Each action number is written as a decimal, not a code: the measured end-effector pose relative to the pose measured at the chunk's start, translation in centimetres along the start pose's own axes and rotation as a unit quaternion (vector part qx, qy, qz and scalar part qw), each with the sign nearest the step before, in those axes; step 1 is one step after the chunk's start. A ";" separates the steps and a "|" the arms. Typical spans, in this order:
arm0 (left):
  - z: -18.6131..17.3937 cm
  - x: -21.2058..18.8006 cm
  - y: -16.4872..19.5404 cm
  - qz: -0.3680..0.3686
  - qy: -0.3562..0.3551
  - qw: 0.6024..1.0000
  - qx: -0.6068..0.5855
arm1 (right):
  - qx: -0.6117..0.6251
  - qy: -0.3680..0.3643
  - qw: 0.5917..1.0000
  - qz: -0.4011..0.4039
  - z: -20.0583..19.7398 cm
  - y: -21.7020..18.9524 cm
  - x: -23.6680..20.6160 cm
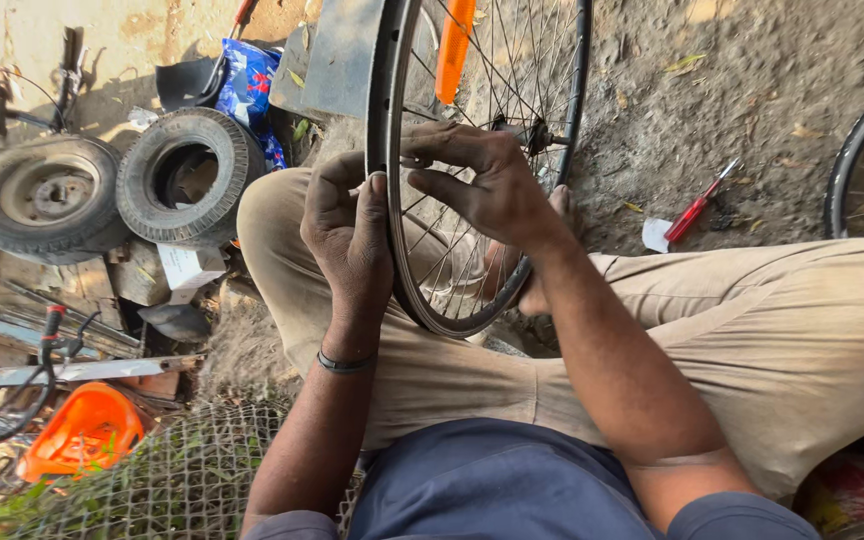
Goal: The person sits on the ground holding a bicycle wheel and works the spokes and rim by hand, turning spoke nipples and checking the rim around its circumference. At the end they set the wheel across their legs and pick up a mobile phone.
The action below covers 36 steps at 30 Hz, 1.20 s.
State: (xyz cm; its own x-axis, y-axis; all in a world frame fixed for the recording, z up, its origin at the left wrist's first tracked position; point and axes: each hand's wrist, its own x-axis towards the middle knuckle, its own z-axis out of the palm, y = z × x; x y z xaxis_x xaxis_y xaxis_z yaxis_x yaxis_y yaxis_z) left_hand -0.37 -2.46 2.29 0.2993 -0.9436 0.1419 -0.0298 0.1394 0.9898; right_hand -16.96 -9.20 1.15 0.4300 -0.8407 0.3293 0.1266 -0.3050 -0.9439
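The left hand (347, 230) is raised in front of the body, back toward the camera, fingers curled inward and the thumb upright with its nail showing. A dark band circles the left wrist, and the forearm runs down and slightly left toward the torso. The right hand (482, 180) lies just beside it, fingers stretched leftward, partly spread. The right forearm slants down to the right, elbow bent. Both arms are bare.

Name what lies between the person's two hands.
In the head view, the bicycle wheel's rim stands between the left hand and right hand.
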 end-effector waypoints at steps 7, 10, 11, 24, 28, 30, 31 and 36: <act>0.0 0.2 0.2 0.003 -0.001 1.000 -0.007 | 0.089 0.002 0.995 0.037 0.7 2.2 -0.5; 0.1 0.1 0.4 -0.008 -0.019 0.999 -0.029 | 0.134 0.056 0.987 0.068 2.2 2.7 -0.8; 0.2 0.1 0.5 -0.003 -0.020 0.999 -0.031 | 0.168 0.053 0.982 0.062 2.4 2.8 -0.7; -0.1 -0.3 0.2 0.020 0.005 1.000 0.009 | 0.204 -0.020 0.978 0.034 -0.7 2.2 -0.4; -0.5 -0.2 0.5 0.002 -0.009 1.000 0.000 | 0.205 -0.008 0.977 0.064 -0.6 2.5 -0.4; -0.7 0.0 0.5 -0.002 -0.019 1.000 0.013 | 0.167 -0.004 0.985 0.046 -0.4 2.4 -0.3; -0.9 0.0 0.5 -0.004 -0.024 0.999 0.021 | 0.150 -0.001 0.988 0.038 -0.2 2.2 -0.2; -1.0 0.3 -0.1 0.012 -0.022 1.000 0.006 | 0.064 -0.007 0.998 0.018 -0.3 0.6 0.3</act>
State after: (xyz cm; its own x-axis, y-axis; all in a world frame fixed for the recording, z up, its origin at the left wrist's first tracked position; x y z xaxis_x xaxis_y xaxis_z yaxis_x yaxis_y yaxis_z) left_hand 0.66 -2.44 2.25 0.2554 -0.9524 0.1665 -0.0475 0.1596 0.9860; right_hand -17.01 -9.71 0.66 0.4491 -0.8435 0.2948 0.2226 -0.2139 -0.9512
